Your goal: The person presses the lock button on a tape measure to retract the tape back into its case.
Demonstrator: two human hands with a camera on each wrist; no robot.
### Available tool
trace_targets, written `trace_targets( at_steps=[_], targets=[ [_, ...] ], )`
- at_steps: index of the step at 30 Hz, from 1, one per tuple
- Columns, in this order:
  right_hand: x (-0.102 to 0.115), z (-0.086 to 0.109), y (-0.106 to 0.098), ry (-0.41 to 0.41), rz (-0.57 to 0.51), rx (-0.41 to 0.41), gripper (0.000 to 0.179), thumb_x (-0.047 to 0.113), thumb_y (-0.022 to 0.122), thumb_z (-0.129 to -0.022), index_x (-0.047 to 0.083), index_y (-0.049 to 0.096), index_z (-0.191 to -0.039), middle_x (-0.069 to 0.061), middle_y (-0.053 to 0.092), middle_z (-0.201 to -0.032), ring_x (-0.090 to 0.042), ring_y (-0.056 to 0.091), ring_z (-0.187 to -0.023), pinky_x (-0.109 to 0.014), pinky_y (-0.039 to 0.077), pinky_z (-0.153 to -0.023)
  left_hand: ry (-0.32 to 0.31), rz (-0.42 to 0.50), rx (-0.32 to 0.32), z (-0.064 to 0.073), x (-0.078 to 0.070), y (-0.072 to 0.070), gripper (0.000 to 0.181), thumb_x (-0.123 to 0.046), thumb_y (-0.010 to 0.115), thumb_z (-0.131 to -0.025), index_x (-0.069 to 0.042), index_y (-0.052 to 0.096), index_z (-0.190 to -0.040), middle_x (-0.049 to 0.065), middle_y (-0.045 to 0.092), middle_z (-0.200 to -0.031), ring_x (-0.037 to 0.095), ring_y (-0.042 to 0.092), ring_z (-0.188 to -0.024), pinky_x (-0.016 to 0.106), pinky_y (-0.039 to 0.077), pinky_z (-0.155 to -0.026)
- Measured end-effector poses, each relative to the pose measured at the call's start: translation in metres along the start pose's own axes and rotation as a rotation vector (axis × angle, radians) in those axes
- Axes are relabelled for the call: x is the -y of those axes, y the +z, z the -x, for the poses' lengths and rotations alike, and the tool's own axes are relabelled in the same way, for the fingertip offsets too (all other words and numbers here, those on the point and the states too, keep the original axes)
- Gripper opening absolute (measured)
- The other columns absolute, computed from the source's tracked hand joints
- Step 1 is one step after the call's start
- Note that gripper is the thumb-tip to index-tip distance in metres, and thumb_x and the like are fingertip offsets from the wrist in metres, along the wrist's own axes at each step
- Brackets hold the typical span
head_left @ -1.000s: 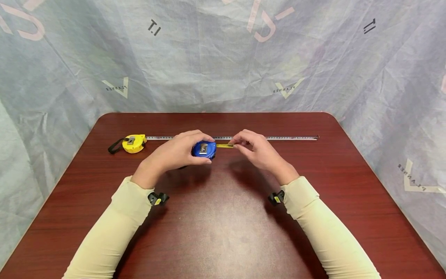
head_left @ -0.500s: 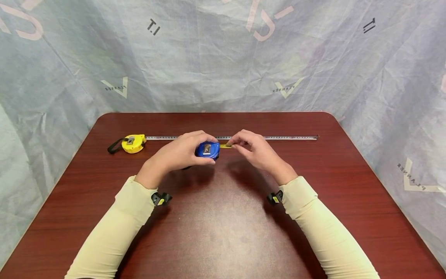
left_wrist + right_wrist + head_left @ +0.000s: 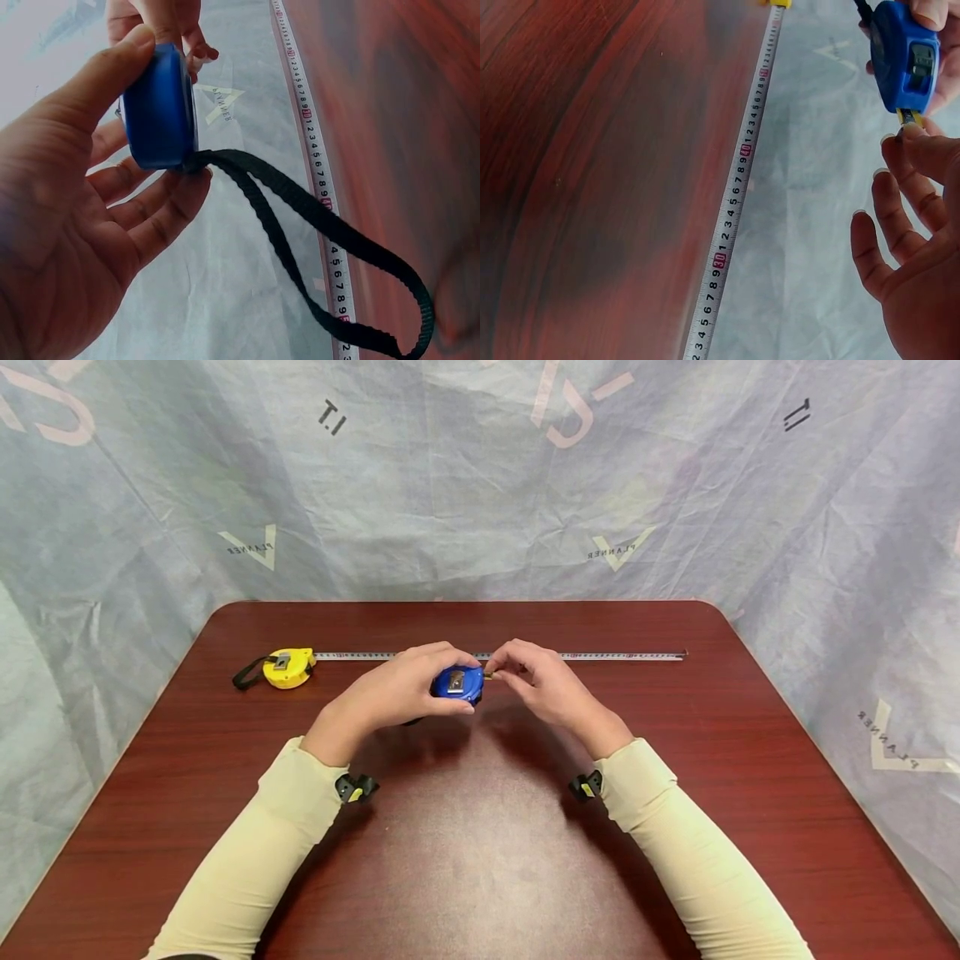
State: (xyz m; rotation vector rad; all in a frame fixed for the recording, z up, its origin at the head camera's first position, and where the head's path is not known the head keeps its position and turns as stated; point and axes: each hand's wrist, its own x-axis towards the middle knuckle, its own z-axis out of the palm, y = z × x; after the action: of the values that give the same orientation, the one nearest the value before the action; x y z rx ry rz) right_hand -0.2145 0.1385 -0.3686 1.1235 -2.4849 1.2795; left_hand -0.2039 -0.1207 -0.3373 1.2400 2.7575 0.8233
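Note:
My left hand point(image 3: 401, 689) grips a blue tape measure point(image 3: 459, 683) between thumb and fingers, above the middle of the table. A black wrist strap point(image 3: 281, 187) hangs in a loop from its case in the left wrist view. My right hand point(image 3: 547, 685) pinches the end of its short yellow blade point(image 3: 909, 118) between thumb and forefinger, right at the mouth of the case. The other right fingers are spread and loosely bent in the right wrist view. Behind both hands lies a white extended tape blade point(image 3: 630, 656), partly hidden by them.
A yellow tape measure point(image 3: 288, 668) with a black strap lies at the far left of the reddish-brown table point(image 3: 480, 860); the white blade runs rightward from it. A grey printed cloth point(image 3: 465, 510) hangs behind the table and at its sides.
My left hand has moved right with the blue tape measure, toward my right hand. The yellow blade between them has shortened to a small stub. The right hand has shifted slightly left.

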Motion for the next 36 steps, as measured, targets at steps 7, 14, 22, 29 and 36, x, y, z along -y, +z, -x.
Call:
trace_targets(
  at_steps=[7,14,22,29,36],
  targets=[
    [0.003,0.000,0.001,0.023,0.020,0.001,0.014,0.000,0.066,-0.100,0.012,0.068,-0.107,0.000,0.067,-0.106,-0.016,0.063,-0.093,-0.037,0.054,-0.086,0.009,-0.010,-0.012,0.000,-0.002,0.001,0.059,-0.043,0.081,-0.090,-0.012,0.062,-0.137,0.000,0.062,-0.122,0.014,0.060,-0.108,0.035,0.053,-0.093],
    [-0.001,0.003,-0.003,0.022,0.012,-0.025,0.015,0.003,0.069,-0.099,0.013,0.069,-0.110,0.001,0.068,-0.106,-0.013,0.064,-0.091,-0.040,0.055,-0.081,-0.016,-0.025,-0.005,0.002,0.000,0.000,0.059,-0.042,0.081,-0.090,-0.013,0.062,-0.138,0.000,0.061,-0.123,0.016,0.059,-0.110,0.037,0.052,-0.095],
    [-0.009,0.009,-0.008,-0.012,0.039,-0.043,0.014,0.007,0.075,-0.096,0.013,0.070,-0.108,-0.001,0.069,-0.102,-0.013,0.064,-0.090,-0.046,0.055,-0.082,-0.036,-0.037,0.003,0.006,0.004,-0.003,0.061,-0.046,0.080,-0.090,-0.015,0.061,-0.139,0.000,0.061,-0.124,0.016,0.058,-0.111,0.038,0.052,-0.095],
    [-0.012,0.024,-0.023,0.013,0.090,-0.023,0.014,0.012,0.075,-0.097,0.013,0.072,-0.111,-0.005,0.069,-0.105,-0.013,0.062,-0.092,-0.043,0.052,-0.081,-0.107,-0.062,0.002,0.025,0.018,-0.011,0.060,-0.046,0.082,-0.088,-0.018,0.061,-0.138,-0.001,0.060,-0.130,0.016,0.057,-0.115,0.039,0.051,-0.097],
    [-0.019,0.055,-0.048,0.094,0.154,-0.021,0.020,0.017,0.075,-0.097,0.016,0.072,-0.117,0.006,0.068,-0.104,-0.011,0.063,-0.095,-0.040,0.052,-0.082,-0.211,-0.103,0.027,0.060,0.038,-0.024,0.065,-0.045,0.081,-0.090,-0.019,0.058,-0.144,0.006,0.057,-0.138,0.026,0.056,-0.120,0.049,0.052,-0.098]
  ],
)
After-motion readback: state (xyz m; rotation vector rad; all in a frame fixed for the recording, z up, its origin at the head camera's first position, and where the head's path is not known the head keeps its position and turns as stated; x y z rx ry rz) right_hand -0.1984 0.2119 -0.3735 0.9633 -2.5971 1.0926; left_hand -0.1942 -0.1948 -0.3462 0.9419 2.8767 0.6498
